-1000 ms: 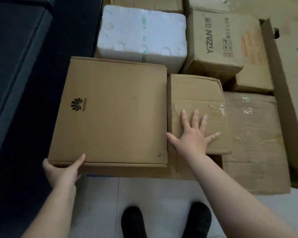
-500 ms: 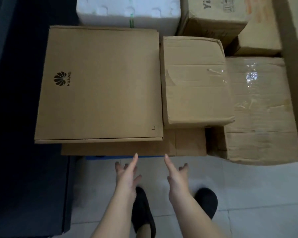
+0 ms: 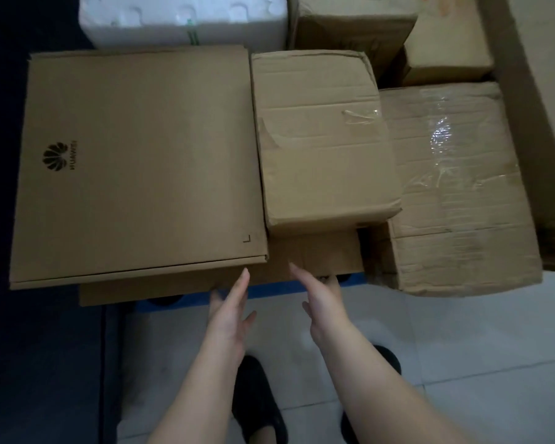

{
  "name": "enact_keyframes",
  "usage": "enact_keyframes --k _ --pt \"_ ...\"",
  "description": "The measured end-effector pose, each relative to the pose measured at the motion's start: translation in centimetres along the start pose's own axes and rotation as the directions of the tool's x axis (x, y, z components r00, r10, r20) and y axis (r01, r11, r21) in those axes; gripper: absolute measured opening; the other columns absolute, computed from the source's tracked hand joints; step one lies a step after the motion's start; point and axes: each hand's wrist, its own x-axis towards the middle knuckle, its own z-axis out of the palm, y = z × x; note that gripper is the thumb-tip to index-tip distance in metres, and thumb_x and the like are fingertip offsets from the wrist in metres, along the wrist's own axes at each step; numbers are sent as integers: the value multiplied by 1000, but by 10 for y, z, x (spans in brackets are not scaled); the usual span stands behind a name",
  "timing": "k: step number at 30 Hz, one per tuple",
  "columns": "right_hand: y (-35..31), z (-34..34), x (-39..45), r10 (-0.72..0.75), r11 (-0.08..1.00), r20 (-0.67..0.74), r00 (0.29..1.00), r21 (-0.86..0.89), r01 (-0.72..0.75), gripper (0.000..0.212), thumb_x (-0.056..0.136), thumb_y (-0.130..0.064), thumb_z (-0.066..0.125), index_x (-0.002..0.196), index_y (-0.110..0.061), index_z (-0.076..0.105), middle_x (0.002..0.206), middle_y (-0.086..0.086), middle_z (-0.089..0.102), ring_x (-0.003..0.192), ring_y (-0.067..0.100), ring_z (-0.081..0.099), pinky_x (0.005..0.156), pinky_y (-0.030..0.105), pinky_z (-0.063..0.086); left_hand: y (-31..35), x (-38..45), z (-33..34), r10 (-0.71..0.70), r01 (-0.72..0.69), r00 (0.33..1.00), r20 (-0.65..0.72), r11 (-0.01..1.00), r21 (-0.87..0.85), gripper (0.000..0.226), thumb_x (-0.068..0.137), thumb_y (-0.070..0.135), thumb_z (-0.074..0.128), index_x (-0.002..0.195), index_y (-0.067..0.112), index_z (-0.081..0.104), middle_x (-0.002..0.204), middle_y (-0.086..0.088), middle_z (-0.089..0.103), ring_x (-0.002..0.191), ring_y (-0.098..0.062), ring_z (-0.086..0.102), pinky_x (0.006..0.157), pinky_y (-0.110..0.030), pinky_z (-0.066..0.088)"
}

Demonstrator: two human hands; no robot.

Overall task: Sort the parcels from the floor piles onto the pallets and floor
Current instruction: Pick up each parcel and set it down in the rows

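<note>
1. Two hands reach forward side by side over the pale tiled floor (image 3: 462,341); both are loose, with straight fingers, and they hold nothing.
2. The left hand (image 3: 229,310) has its fingertips at the front edge of the bottom carton (image 3: 318,254), which lies on a blue pallet (image 3: 269,290). I cannot tell if it really touches it.
3. The right hand (image 3: 321,299) is just beside it, and its fingertips lie over the same front edge.
4. On this bottom carton rest two parcels. The wide flat box (image 3: 135,161), with a dark logo on its top, is on the left and hangs over the front edge.
5. The smaller taped box (image 3: 324,139) sits touching the right side of the flat one.
6. To the right stands a plastic-wrapped carton (image 3: 455,193) on the floor, close against the stack.
7. Behind, there is a white foam box (image 3: 180,20) and two more brown cartons (image 3: 353,30).
8. Below the arms I see the person's black shoes (image 3: 257,398) on the tiles.
</note>
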Motion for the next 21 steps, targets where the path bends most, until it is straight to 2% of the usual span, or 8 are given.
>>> enact_keyframes --k 4,6,9,11,14,18,19,21 --pt "-14 -35 -12 -110 992 -133 985 41 117 90 85 -13 70 152 -14 10 156 5 21 142 19 26 110 31 25 -21 -24 25 -17 4 994 106 991 130 88 85 23 65 152 18 8 154 -10 29 139 -23 33 111 -44 30" --pt "-19 -59 -12 -105 987 -245 964 92 131 85 84 -18 70 151 -12 18 152 9 29 137 20 34 107 30 29 -30 -35 44 -46 19 988 148 984 175 80 85 23 65 151 18 19 152 -10 33 138 -22 36 109 -42 32" --pt "-29 -89 -5 21 965 -413 911 247 89 93 77 -37 76 150 -13 22 144 10 38 121 21 44 107 37 33 -32 -47 74 -91 80 985 145 994 79 81 87 25 64 151 18 15 150 -11 35 135 -25 39 110 -44 32" --pt "-39 -106 2 89 920 -406 909 384 81 95 77 -43 74 151 -18 19 147 8 34 125 22 40 110 44 34 -32 -48 93 -112 108 985 135 994 33 82 87 26 63 152 17 13 150 -10 35 134 -27 41 109 -45 33" --pt "-55 -125 15 43 881 -320 946 458 115 81 83 -36 69 149 -25 24 149 2 36 136 24 35 108 51 30 -28 -50 117 -112 115 979 169 993 -7 85 85 32 62 153 19 12 154 -9 29 136 -26 38 108 -49 32" --pt "-60 -124 26 62 899 -324 944 429 88 78 86 -20 69 149 -17 22 145 -1 40 131 22 40 110 49 30 -8 -48 134 -49 67 980 193 994 -91 98 74 45 62 153 21 8 156 -8 24 138 -26 34 107 -57 31" --pt "-60 -122 26 62 922 -376 925 375 90 85 84 -20 71 150 -15 17 146 1 37 132 23 39 112 48 29 -2 -47 134 -37 52 983 181 996 -79 96 74 46 63 152 20 14 154 -8 28 136 -26 37 105 -56 34" --pt "-64 -116 18 -51 979 -507 860 144 143 99 82 -23 73 153 -11 6 155 9 23 140 26 29 117 39 21 2 -52 131 10 -20 994 106 996 87 64 82 44 64 135 15 44 137 -9 50 119 -25 53 93 -47 47"
